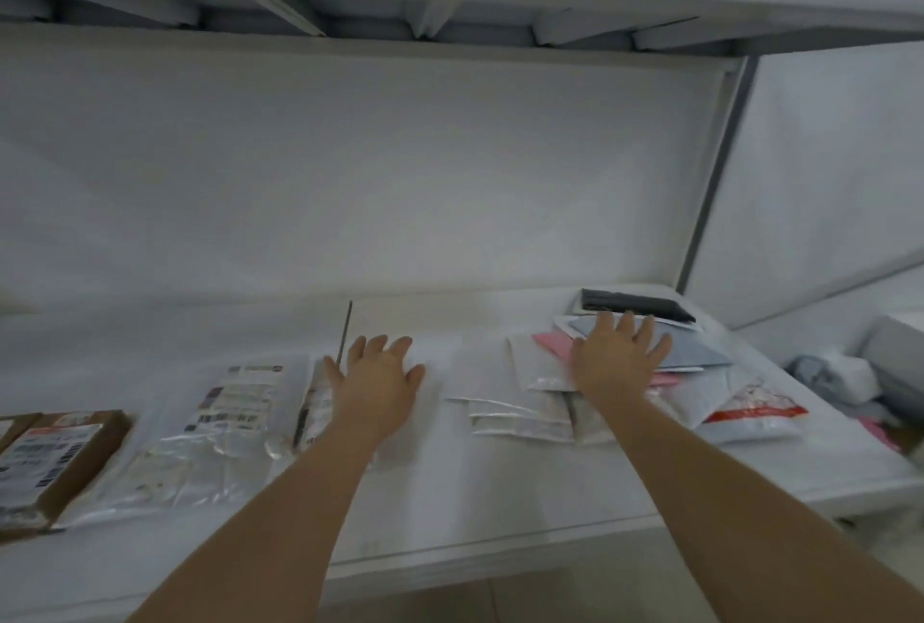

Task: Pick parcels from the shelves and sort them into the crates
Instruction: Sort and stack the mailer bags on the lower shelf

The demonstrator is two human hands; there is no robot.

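Head view looks down on a white shelf [500, 497] with both arms stretched forward over it. The left hand [372, 380] lies flat with fingers spread and straight, gripping nothing, over a white parcel [435, 372] near the middle of the shelf. The right hand [612, 355] is also flat with fingers fanned out, resting on top of a heap of parcels to the right; it holds nothing. Under and around that hand lie a grey-blue envelope [695, 347], a pink envelope [552, 345], and several white padded mailers [520, 415] overlapping one another. A black flat parcel [635, 305] sits behind the heap, against the back wall. A white bag with a red band [750, 415] lies at the heap's right edge. Left of the left hand, a clear plastic bag with labels [220, 427] lies flat, and further left a brown cardboard box [55, 462] with a printed label sits at the frame edge. A thin dark rod [345, 332] stands just behind the left hand. Beyond the shelf's right end, crumpled bags [830, 382] lie blurred.
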